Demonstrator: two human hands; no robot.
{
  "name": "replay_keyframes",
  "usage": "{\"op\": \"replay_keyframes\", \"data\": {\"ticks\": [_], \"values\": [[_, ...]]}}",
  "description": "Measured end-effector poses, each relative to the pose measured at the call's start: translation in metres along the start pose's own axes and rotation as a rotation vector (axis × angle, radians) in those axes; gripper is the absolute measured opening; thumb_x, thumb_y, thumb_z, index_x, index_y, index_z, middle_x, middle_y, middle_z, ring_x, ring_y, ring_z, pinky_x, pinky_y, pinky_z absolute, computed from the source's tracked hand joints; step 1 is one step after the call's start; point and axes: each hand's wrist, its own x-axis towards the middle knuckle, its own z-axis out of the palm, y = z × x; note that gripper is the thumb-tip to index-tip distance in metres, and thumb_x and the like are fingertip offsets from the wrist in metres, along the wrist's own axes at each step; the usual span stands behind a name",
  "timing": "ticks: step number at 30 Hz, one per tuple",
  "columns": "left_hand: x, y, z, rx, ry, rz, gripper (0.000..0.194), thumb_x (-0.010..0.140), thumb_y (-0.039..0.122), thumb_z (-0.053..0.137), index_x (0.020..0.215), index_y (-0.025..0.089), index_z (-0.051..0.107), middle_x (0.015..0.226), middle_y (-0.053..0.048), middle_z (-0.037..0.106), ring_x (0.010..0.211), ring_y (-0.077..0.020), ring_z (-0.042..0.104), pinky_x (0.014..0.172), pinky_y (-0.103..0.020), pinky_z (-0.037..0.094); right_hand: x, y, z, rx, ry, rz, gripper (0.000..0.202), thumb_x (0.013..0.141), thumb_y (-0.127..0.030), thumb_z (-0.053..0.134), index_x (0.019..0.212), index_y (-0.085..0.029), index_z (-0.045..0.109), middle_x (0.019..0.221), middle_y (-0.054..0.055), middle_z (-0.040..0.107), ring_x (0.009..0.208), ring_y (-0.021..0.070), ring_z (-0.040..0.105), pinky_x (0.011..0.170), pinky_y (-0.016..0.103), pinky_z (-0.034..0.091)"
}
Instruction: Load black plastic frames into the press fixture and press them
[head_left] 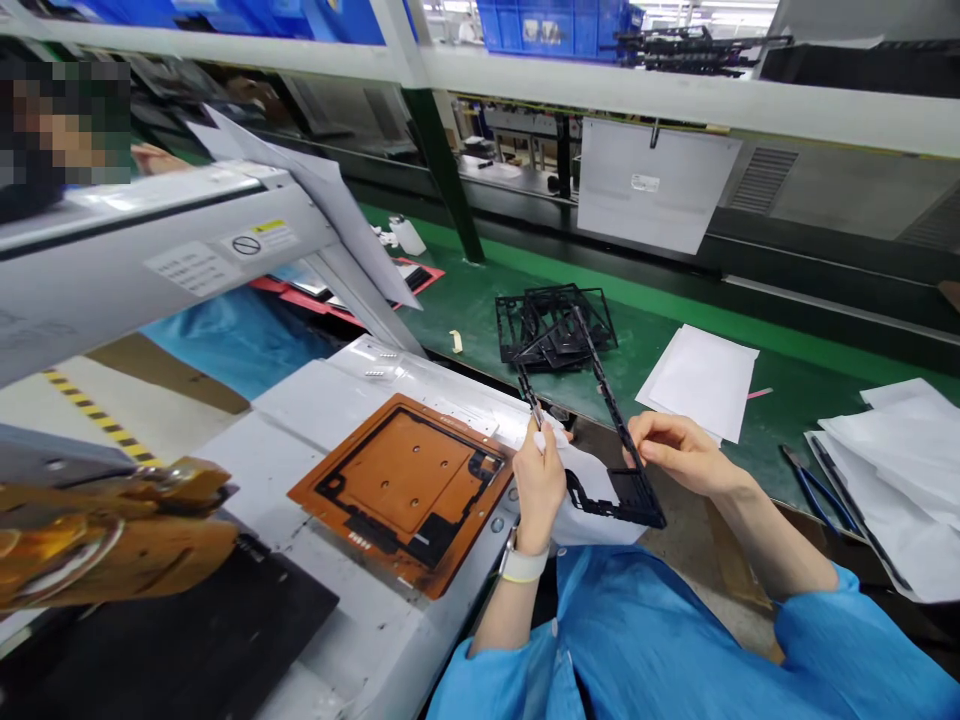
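Observation:
A thin black plastic frame (609,400) is held up tilted in front of my body. On its left side my left hand (541,478) is closed around the edge, with something white, like paper or cloth, at the fingers. My right hand (679,450) pinches the frame's right side. Below the frame hangs a white sheet (600,525), partly hidden by it. To the left, another black frame (352,520) lies in an orange-brown fixture plate (319,480) on the machine bed. Several similar black frames (559,325) are piled on the green bench beyond my hands.
White paper sheets (697,380) lie on the green bench (480,310). Blue-handled pliers (821,490) rest beside more stacked sheets (900,480) at right. A grey machine arm (180,240) spans the left, above a black slab (187,640). A person is partly visible at upper left.

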Motion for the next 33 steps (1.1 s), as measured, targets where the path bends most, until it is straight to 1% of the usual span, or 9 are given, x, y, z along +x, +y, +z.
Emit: {"op": "replay_keyframes", "data": {"ticks": [2,6,8,10,15,19,23,30,33], "values": [[0.004,-0.001,0.002,-0.028,0.004,-0.009,0.061,0.113,0.068,0.052,0.143,0.02,0.074,0.091,-0.008,0.081,0.09,-0.028,0.077,0.092,-0.039,0.057,-0.003,0.001,0.006,-0.004,-0.06,-0.016,0.037,0.105,-0.055,0.085,0.116,-0.02,0.078,0.113,0.009,0.079,0.107,0.02,0.075,0.1,0.034,0.062],[0.008,0.001,0.009,-0.266,-0.118,-0.166,0.07,0.105,0.078,0.062,0.139,0.019,0.075,0.083,-0.003,0.074,0.074,-0.0214,0.068,0.075,-0.033,0.054,-0.007,0.001,0.025,-0.13,-0.22,-0.119,0.075,0.098,-0.065,0.089,0.157,-0.025,0.067,0.155,0.017,0.071,0.139,0.0277,0.071,0.124,0.044,0.057],[0.006,0.005,0.014,-0.403,-0.232,-0.235,0.068,0.102,0.078,0.069,0.136,0.02,0.078,0.089,-0.005,0.076,0.076,-0.0198,0.068,0.073,-0.031,0.055,-0.007,0.007,0.038,-0.354,-0.21,-0.208,0.087,0.097,-0.06,0.092,0.17,-0.027,0.057,0.162,0.018,0.066,0.144,0.0297,0.069,0.127,0.046,0.056],[0.004,0.01,0.017,-0.463,-0.29,-0.263,0.063,0.1,0.075,0.073,0.134,0.022,0.081,0.093,-0.006,0.077,0.077,-0.019,0.069,0.071,-0.03,0.056,-0.004,0.018,0.049,-0.553,-0.177,-0.331,0.082,0.104,-0.049,0.087,0.175,-0.029,0.052,0.155,0.018,0.071,0.138,0.0286,0.073,0.12,0.044,0.062],[0.003,0.015,0.012,-0.453,-0.31,-0.307,0.074,0.102,0.081,0.068,0.144,0.021,0.079,0.095,-0.007,0.078,0.072,-0.0169,0.065,0.068,-0.03,0.056,0.003,0.034,0.061,-0.643,-0.111,-0.526,0.043,0.113,-0.024,0.073,0.156,-0.03,0.07,0.118,0.011,0.082,0.102,0.0216,0.08,0.091,0.033,0.069],[0.003,0.016,0.009,-0.424,-0.281,-0.334,0.074,0.102,0.08,0.069,0.145,0.02,0.078,0.094,-0.005,0.077,0.077,-0.0175,0.068,0.074,-0.03,0.058,0.008,0.032,0.063,-0.693,-0.152,-0.546,0.054,0.107,-0.044,0.084,0.156,-0.025,0.069,0.13,0.015,0.079,0.116,0.027,0.08,0.101,0.041,0.07],[0.0,0.017,0.01,-0.439,-0.291,-0.337,0.072,0.105,0.078,0.065,0.149,0.022,0.075,0.091,-0.005,0.078,0.071,-0.0175,0.067,0.071,-0.031,0.058,0.011,0.034,0.062,-0.815,-0.179,-0.599,0.027,0.114,-0.033,0.074,0.139,-0.023,0.076,0.116,0.012,0.081,0.104,0.0237,0.08,0.09,0.036,0.07],[-0.003,0.014,-0.003,-0.327,-0.321,-0.134,0.073,0.11,0.078,0.056,0.149,0.02,0.075,0.109,-0.011,0.085,0.099,-0.025,0.078,0.096,-0.038,0.065,0.007,0.027,0.051,-0.717,-0.127,-0.609,0.028,0.11,-0.029,0.078,0.136,-0.02,0.078,0.119,0.013,0.083,0.105,0.0196,0.083,0.093,0.029,0.071],[0.0,0.013,0.001,-0.302,-0.297,-0.116,0.07,0.112,0.074,0.052,0.145,0.017,0.077,0.103,-0.012,0.085,0.096,-0.0257,0.078,0.095,-0.039,0.065,0.006,0.021,0.048,-0.693,-0.084,-0.607,0.024,0.105,-0.028,0.085,0.127,-0.019,0.08,0.114,0.011,0.084,0.102,0.0185,0.083,0.094,0.028,0.07]]}}
